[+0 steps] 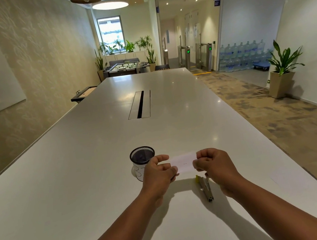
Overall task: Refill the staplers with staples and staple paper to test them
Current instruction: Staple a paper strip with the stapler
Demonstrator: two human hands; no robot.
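A small white slip of paper (pixel 184 162) is held up above the table between both hands. Two tiny dark staple marks show near its middle. My left hand (pixel 158 175) pinches its left edge, and something dark pokes out under that hand's fingers. My right hand (pixel 214 166) pinches the right edge. Below the paper, a stapler (pixel 205 189) with a yellow tip lies on the white table (pixel 82 191), partly under my right wrist.
A black mesh pen cup (pixel 141 158) stands just left of my left hand. A white sheet (pixel 284 180) lies near the table's right edge. A cable slot (pixel 139 104) sits farther along the table's middle.
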